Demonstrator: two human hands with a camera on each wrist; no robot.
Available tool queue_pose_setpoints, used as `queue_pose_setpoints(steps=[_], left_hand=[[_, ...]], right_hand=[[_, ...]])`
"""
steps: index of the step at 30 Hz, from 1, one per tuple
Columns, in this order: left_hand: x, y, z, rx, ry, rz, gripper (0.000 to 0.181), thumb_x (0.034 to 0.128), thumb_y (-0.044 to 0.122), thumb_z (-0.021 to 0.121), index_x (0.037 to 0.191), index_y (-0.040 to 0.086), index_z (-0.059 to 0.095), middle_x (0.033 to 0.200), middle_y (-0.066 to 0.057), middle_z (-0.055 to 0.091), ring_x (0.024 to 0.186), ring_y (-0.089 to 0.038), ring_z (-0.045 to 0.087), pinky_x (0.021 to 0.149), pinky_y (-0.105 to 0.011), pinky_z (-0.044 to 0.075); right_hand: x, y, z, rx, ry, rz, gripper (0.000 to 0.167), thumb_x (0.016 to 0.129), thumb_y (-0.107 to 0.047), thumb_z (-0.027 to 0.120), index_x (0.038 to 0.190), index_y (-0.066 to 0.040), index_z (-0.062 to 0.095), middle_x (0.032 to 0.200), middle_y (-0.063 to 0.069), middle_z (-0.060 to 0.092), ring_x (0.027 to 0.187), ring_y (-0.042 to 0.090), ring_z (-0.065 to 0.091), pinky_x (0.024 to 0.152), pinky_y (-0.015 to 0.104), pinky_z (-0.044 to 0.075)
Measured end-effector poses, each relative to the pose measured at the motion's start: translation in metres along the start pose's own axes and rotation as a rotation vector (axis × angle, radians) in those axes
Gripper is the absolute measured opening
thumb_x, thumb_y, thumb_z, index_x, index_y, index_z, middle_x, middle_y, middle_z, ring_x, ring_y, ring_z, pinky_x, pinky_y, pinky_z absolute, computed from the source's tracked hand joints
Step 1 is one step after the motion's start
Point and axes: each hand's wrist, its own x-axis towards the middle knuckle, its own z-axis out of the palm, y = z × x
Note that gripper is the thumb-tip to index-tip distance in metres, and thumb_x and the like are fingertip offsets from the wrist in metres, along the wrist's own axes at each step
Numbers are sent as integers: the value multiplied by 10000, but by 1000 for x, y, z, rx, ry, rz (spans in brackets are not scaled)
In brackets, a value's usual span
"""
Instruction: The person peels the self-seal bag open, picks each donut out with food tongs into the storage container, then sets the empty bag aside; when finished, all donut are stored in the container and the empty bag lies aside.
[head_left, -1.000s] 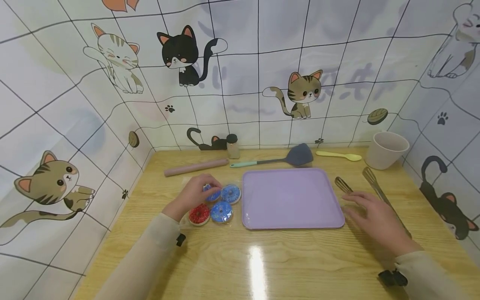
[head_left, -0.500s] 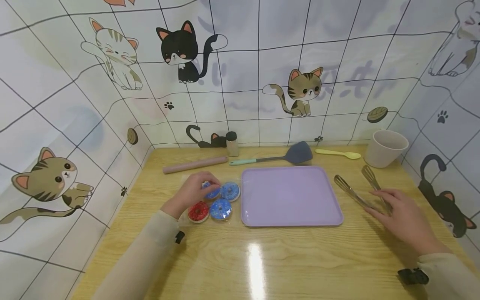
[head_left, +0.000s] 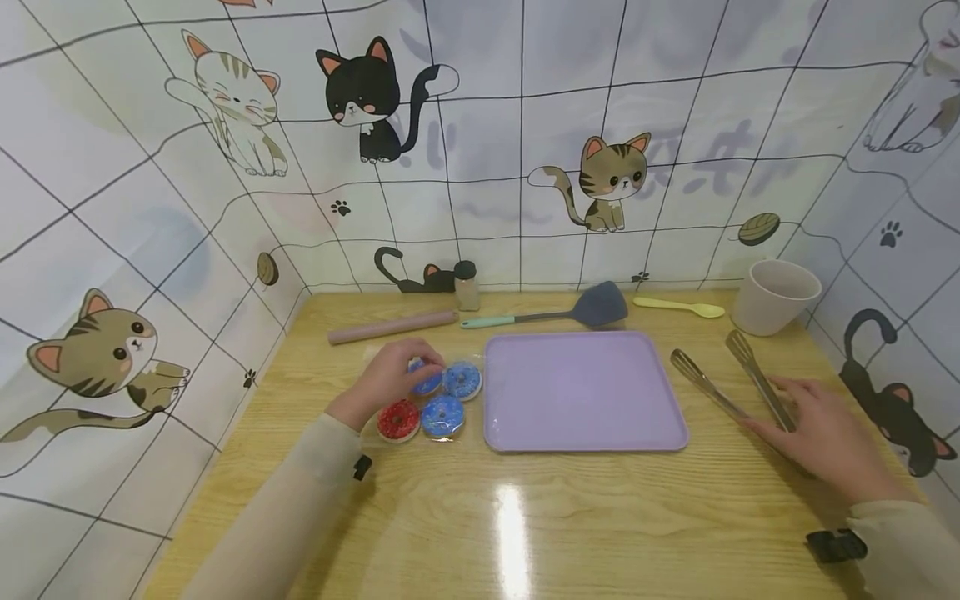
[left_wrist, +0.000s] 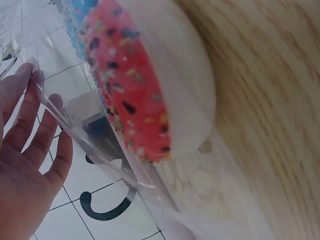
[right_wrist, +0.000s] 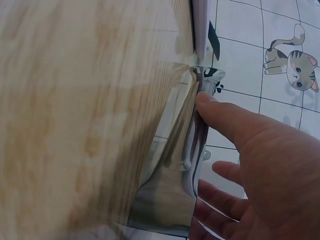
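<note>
My left hand point(head_left: 384, 382) pinches a clear plastic wrapper point(left_wrist: 57, 112) around one red-iced donut point(head_left: 398, 422) and several blue-iced ones point(head_left: 443, 417), left of the lilac tray point(head_left: 585, 392). In the left wrist view the red donut point(left_wrist: 131, 85) is close up, with the left hand point(left_wrist: 32, 155) at the wrapper's edge. Right of the tray, metal tongs point(head_left: 759, 379) lie spread on the table, the right hand point(head_left: 832, 442) around their near part. The right wrist view has its thumb and fingers point(right_wrist: 207, 97) along the side of the tongs point(right_wrist: 165, 200).
Along the back stand or lie a pink rolling pin point(head_left: 393, 327), a jar with a black lid point(head_left: 467, 287), a spatula point(head_left: 597, 305), a yellow spoon point(head_left: 678, 307) and a white cup point(head_left: 775, 297). Cat-patterned sheeting point(head_left: 487, 200) encloses the wooden table point(head_left: 420, 517).
The right hand has moved right, away from the tray, onto the tongs' right arm and near end, uncovering more of the left arm. My left hand has stayed at the donuts.
</note>
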Motion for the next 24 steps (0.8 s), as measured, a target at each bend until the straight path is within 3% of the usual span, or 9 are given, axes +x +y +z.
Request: queue_pose_setpoints(steps=[6, 11, 17, 24], left_hand=[[0, 1, -2, 3, -13, -4, 66, 983, 205, 727, 1018, 182, 777, 986, 66, 728, 972, -134, 668, 971, -463, 567], [1, 2, -1, 1, -13, 4, 85, 984, 194, 724, 1025, 145, 781, 991, 42, 733, 977, -153, 674, 977, -469, 564], [0, 1, 0, 3, -18, -14, 72, 985, 203, 724, 1018, 168, 778, 991, 56, 728, 983, -142, 670, 983, -461, 562], [3, -1, 0, -10, -10, 1, 46, 979, 197, 732, 1000, 191, 772, 980, 60, 726, 976, -144, 670, 982, -485, 560]], right_hand=[[4, 6, 4, 66, -81, 1, 1007, 858, -558, 798, 1445, 165, 414, 1202, 398, 565, 998, 504, 599, 727, 597, 490], [4, 7, 4, 78, -94, 6, 964, 902, -532, 762, 1442, 183, 406, 1236, 428, 544, 1054, 561, 568, 789, 658, 476], [2, 6, 5, 113, -49, -27, 832, 954, -449, 732, 1412, 181, 439, 1263, 435, 537, 1101, 591, 532, 832, 684, 442], [-3, -8, 4, 150, 59, -51, 704, 964, -348, 743, 1416, 123, 478, 1307, 399, 523, 1160, 587, 483, 895, 709, 392]])
